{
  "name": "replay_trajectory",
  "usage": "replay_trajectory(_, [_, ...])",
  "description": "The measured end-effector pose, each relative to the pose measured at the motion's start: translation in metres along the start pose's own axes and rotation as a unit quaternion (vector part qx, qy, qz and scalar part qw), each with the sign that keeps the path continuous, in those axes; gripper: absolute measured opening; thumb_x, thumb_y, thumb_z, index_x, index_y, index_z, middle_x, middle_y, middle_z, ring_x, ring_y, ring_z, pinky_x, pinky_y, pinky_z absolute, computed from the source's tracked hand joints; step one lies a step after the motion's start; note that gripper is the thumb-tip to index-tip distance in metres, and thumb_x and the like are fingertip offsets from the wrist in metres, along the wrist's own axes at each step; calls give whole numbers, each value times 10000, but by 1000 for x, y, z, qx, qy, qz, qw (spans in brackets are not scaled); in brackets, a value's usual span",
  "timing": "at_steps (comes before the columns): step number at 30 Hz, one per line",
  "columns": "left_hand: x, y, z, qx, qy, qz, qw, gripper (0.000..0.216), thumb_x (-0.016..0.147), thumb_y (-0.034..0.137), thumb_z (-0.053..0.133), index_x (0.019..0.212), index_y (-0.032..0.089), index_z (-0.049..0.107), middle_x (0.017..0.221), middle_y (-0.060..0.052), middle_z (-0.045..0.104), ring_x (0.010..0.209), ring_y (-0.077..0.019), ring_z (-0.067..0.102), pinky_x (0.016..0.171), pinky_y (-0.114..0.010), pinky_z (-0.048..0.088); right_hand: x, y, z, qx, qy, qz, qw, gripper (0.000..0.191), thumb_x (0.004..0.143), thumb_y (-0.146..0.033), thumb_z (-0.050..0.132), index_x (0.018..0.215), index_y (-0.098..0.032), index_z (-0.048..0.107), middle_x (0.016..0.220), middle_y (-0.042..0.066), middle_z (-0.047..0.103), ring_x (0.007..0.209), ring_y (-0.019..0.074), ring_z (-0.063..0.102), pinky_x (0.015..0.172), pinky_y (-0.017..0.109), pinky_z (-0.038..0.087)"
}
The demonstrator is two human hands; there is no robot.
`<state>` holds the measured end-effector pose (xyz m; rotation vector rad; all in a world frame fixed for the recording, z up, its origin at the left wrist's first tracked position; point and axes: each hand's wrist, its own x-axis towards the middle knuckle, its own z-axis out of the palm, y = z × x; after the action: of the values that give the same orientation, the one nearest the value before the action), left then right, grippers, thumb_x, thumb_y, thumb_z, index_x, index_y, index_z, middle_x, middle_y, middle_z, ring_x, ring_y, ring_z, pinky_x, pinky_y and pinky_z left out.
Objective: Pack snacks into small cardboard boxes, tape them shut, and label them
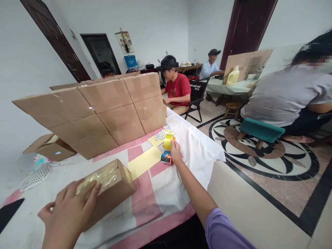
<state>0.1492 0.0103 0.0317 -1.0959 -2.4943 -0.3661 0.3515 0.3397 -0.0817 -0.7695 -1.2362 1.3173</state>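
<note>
Box (pixel 110 200) on cloth (pixel 166 193), dispenser (pixel 166 157) to its right.
Left hand (pixel 68 204) lies loosely spread over the box's taped top; right hand (pixel 176 153) is wrapped round the dispenser, which carries a yellow roll (pixel 168 142). A yellow strip (pixel 144 161) stretches between box and dispenser.

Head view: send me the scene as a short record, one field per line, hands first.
left hand: on the box's taped top
right hand: holds the tape dispenser
roll colour: yellow
box: brown cardboard, shiny tape across its top
sheet: plain, pale yellow, on the cloth between box and dispenser
cloth: white and pink
behind: cardboard wall
beyond the wall's right end: person in red, seated
</note>
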Motion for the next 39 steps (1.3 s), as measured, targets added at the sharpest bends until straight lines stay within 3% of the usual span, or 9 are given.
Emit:
replay_trajectory(3, [-5, 37, -12, 4, 151, 26, 988, 523, 960, 588, 437, 1132, 196, 738, 1653, -115, 381, 1518, -442, 313, 1143, -730, 275, -3, -1, -2, 14, 10, -7, 1000, 516, 936, -703, 419, 865, -227, 603, 866, 56, 692, 816, 212, 663, 752, 320, 551])
replay_trajectory(5, [-8, 74, -7, -67, 175, 95, 978, 458, 961, 523, 511, 1174, 167, 705, 1621, -144, 410, 1504, -396, 355, 1207, -638, 290, -4, 0, -3, 19, 15, -11, 1000, 537, 921, -728, 423, 816, -232, 601, 842, 64, 685, 808, 225, 662, 738, 337, 557])
replay_trajectory(8, [-10, 139, 24, -252, 52, 219, 941, 383, 969, 446, 532, 1244, 220, 673, 1395, -131, 603, 1329, -304, 548, 1148, -485, 438, -8, 1, -3, 18, 18, -14, 1000, 552, 901, -754, 441, 781, -240, 604, 794, 59, 670, 797, 241, 662, 716, 357, 563])
replay_trajectory(11, [-4, 196, 72, -340, -53, 150, 927, 541, 924, 514, 597, 1372, 210, 608, 1481, -160, 533, 1377, -355, 481, 1141, -537, 430, -11, 3, -4, 4, 24, -11, 1000, 546, 879, -769, 476, 776, -249, 605, 744, 49, 643, 827, 262, 663, 708, 369, 562])
replay_trajectory(14, [7, 227, 117, -392, -107, 64, 911, 417, 906, 485, 614, 1125, 152, 736, 1440, -219, 548, 1401, -406, 437, 1164, -594, 369, -12, 5, -6, -16, 43, -13, 999, 552, 839, -794, 510, 803, -253, 610, 811, 66, 654, 937, 280, 655, 780, 384, 559])
replay_trajectory(17, [14, 235, 143, -426, -118, 57, 895, 309, 914, 423, 591, 856, 176, 768, 1267, -192, 657, 1309, -368, 527, 1142, -558, 402, -12, 4, -8, -30, 50, -22, 998, 570, 855, -802, 467, 770, -254, 597, 832, 72, 648, 918, 270, 638, 815, 387, 543])
replay_trajectory(20, [11, 235, 152, -463, -104, 54, 879, 310, 934, 400, 554, 837, 207, 776, 1204, -141, 682, 1234, -300, 580, 1120, -479, 440, -11, 2, -7, -37, 32, -30, 998, 569, 898, -771, 443, 674, -257, 535, 702, 39, 577, 740, 232, 582, 689, 358, 507])
replay_trajectory(28, [-3, 242, 135, -505, -85, 17, 859, 415, 946, 501, 507, 755, 207, 729, 1058, -129, 675, 1063, -273, 590, 1003, -429, 463, -8, -11, -9, -34, 32, -49, 998, 544, 952, -710, 410, 647, -259, 394, 602, -32, 416, 583, 151, 374, 541, 301, 341])
replay_trajectory(39, [-34, 217, 123, -536, -238, -5, 810, 578, 898, 696, 439, 741, 178, 643, 513, -5, 533, 504, -171, 517, 544, -281, 366, 0, -13, -20, -7, 103, -20, 994, 517, 964, -709, 360, 758, -251, 486, 706, 0, 555, 678, 182, 516, 611, 296, 453])
